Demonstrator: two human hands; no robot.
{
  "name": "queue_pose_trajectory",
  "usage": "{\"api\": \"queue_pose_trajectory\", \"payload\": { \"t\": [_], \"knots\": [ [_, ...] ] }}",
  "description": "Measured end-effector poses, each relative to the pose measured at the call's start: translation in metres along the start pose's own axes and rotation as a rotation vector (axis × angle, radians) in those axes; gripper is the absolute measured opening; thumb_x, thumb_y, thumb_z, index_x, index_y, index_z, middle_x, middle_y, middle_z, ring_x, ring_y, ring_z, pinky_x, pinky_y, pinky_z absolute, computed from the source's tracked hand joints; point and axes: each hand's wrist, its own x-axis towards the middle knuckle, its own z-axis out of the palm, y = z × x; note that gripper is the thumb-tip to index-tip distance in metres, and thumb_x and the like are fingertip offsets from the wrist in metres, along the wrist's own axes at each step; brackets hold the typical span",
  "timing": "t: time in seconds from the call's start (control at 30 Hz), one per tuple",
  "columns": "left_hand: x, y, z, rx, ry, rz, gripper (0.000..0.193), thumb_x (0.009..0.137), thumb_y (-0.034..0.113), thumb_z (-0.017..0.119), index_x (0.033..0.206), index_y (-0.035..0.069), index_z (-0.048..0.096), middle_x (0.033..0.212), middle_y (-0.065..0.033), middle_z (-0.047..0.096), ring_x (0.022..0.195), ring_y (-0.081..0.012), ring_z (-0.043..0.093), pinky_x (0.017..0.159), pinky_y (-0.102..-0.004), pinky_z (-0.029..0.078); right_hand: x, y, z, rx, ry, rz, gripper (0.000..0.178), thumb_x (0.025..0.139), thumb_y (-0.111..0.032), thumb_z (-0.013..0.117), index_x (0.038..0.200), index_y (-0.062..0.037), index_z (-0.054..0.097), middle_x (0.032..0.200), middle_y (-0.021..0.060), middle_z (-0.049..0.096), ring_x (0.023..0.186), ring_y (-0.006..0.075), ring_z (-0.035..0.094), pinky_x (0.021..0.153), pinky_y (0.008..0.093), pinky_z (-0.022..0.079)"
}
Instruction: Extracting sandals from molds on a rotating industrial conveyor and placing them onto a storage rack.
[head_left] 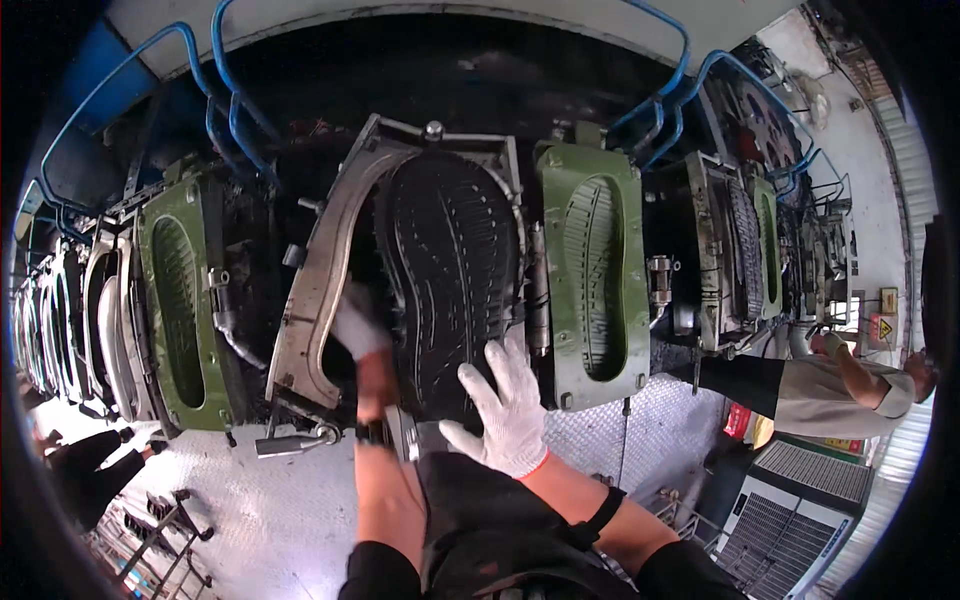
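In front of me a large black shoe sole (450,260) stands in a mould, its ridged tread facing up. To its left a pale metal mould frame (312,310) is swung partly aside, leaving a dark gap. My left hand (360,322), in a white knit glove, reaches into that gap beside the sole; motion blurs it and its fingers are not clear. My right hand (505,410), in a matching glove, has its fingers spread at the lower right edge of the sole, fingertips at or near the rim. Nothing shows in its grasp.
Green moulds (598,270) with sole-shaped hollows stand on both sides. Blue bent-tube handles (225,80) rise behind them. At right a person (840,385) works at the line, near a grey ventilated unit (790,510). A metal rack (160,540) stands lower left.
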Motion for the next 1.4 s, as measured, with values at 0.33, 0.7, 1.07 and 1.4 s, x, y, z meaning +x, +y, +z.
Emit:
{"api": "queue_pose_trajectory", "payload": {
  "t": [0.33,0.7,1.07,1.4],
  "knots": [
    [0.036,-0.022,0.009,1.118,-0.058,0.04,0.067,0.096,0.039,0.054,0.145,0.001,0.031,0.135,-0.0297,0.048,0.122,-0.0431,0.05,0.101,-0.0442,0.044,-0.005,0.008,-0.005,0.023,-0.061,-0.007,0.076,0.073,-0.04,0.077,0.138,-0.0139,0.047,0.146,0.0225,0.034,0.132,0.051,0.035,0.104,0.0586,0.036],
    [-0.044,-0.029,-0.058,0.13,-0.554,-0.151,0.039,0.095,0.008,0.054,0.133,0.0,0.052,0.132,-0.0119,0.058,0.117,-0.0261,0.059,0.099,-0.0385,0.049,-0.002,0.002,-0.006,0.079,-0.047,-0.015,0.077,0.066,-0.03,0.081,0.135,-0.0145,0.05,0.141,0.0252,0.038,0.127,0.0523,0.039,0.102,0.0587,0.037],
    [-0.074,-0.028,-0.075,-0.041,-0.542,-0.536,0.039,0.096,0.009,0.054,0.134,0.001,0.051,0.132,-0.0114,0.057,0.117,-0.0248,0.058,0.099,-0.0378,0.049,0.033,-0.027,-0.006,-0.065,-0.129,0.035,0.081,0.059,-0.026,0.085,0.132,-0.0227,0.052,0.145,0.015,0.036,0.131,0.0555,0.03,0.097,0.0581,0.043],
    [-0.101,-0.017,-0.13,-0.068,-0.447,-0.616,0.04,0.096,0.011,0.054,0.134,0.001,0.051,0.133,-0.0109,0.056,0.117,-0.0235,0.058,0.099,-0.0371,0.049,0.063,-0.023,-0.025,-0.033,-0.103,-0.218,0.083,0.062,-0.037,0.083,0.135,-0.0153,0.05,0.145,0.0124,0.04,0.133,0.0465,0.034,0.096,0.0504,0.046]
  ]
}}
